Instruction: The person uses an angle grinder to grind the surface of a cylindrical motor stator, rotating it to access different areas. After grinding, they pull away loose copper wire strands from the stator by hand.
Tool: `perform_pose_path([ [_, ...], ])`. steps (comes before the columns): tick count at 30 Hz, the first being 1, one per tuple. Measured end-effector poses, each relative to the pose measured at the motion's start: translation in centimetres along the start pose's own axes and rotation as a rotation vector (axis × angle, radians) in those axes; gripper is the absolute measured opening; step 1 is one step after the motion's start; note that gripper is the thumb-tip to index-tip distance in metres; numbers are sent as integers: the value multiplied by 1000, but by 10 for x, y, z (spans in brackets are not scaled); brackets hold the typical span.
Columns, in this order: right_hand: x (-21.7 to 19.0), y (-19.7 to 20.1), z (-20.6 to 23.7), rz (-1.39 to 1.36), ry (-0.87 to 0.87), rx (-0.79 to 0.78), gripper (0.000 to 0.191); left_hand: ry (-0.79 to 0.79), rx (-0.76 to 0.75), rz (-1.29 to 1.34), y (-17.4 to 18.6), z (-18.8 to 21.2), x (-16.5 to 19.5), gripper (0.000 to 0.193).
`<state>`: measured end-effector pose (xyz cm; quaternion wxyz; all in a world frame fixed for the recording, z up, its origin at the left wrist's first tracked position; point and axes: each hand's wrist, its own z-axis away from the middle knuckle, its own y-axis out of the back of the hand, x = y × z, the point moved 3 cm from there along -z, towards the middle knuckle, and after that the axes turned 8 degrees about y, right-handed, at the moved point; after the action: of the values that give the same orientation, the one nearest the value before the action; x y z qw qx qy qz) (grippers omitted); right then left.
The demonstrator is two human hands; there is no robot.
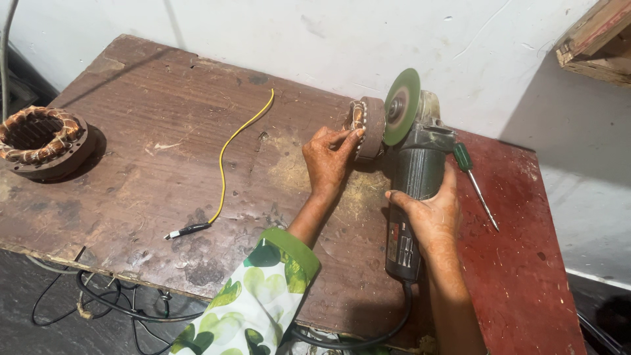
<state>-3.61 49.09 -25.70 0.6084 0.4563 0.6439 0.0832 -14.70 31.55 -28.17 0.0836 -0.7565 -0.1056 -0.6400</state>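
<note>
Left hand (332,158) grips a motor stator (366,126) on edge; right hand (430,213) grips the angle grinder (411,190), its green disc (401,106) just beside the left grip.

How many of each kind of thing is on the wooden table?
Motor stators with copper windings: 2
Angle grinders: 1
Screwdrivers: 1
Yellow wires with a clip: 1
Total: 5
</note>
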Motion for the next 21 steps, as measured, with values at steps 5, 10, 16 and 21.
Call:
perform_pose_path([
  [5,-5,1,3,-83,-100,-29,111,27,-5,5,-2,-2,-5,28],
  [10,-10,2,4,-73,-58,-8,110,19,1,0,-3,-3,-10,28],
  [16,-10,2,5,-86,-85,-16,109,-4,3,9,-4,-4,-13,28],
  [21,-11,2,5,-60,-66,-12,111,-11,-2,-5,-3,-4,-12,29],
])
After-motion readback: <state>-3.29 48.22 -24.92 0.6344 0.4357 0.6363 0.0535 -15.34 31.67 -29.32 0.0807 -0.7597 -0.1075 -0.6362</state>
